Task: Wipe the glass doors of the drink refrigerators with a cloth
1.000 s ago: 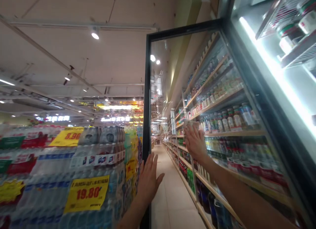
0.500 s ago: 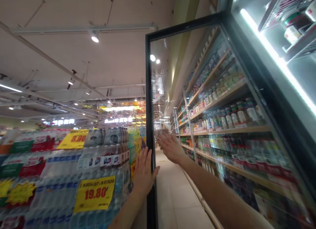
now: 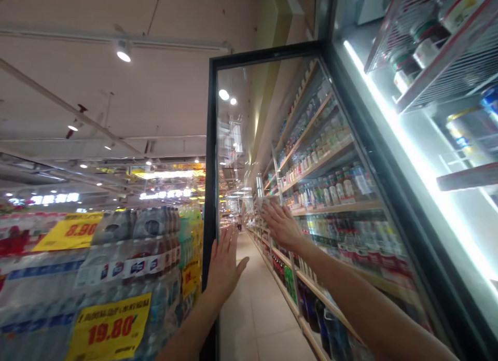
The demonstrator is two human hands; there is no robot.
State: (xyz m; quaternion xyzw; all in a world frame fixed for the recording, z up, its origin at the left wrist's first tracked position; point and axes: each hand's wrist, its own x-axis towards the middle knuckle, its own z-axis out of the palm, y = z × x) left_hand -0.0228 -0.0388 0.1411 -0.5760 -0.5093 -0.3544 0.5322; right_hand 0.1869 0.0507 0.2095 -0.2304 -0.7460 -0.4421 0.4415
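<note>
A glass cooler door with a black frame (image 3: 268, 54) stands swung open in front of me. My right hand (image 3: 282, 223) reaches across to the glass, fingers stretched and nearly flat against the pane. A greyish patch shows at its fingertips; whether that is a cloth or a reflection I cannot tell. Lower and to the left, my left hand (image 3: 223, 265) is held up by the door's free edge, its fingers straight and thumb apart. It overlaps the frame and pane, though actual contact is unclear. Neither hand is wrapped around anything.
On the right, the lit cooler holds wire shelves (image 3: 447, 55) with jars and bottles. Stacked shrink-wrapped bottle packs (image 3: 128, 265) with yellow price signs (image 3: 111, 327) stand to the left. Through the glass appear shelves of drinks (image 3: 334, 187) and a tiled aisle floor (image 3: 252, 299).
My view has turned rightward, showing more of the cooler's inside. On the pane, my right hand has moved away from the door's free edge. My left hand has shifted from the frame toward the glass.
</note>
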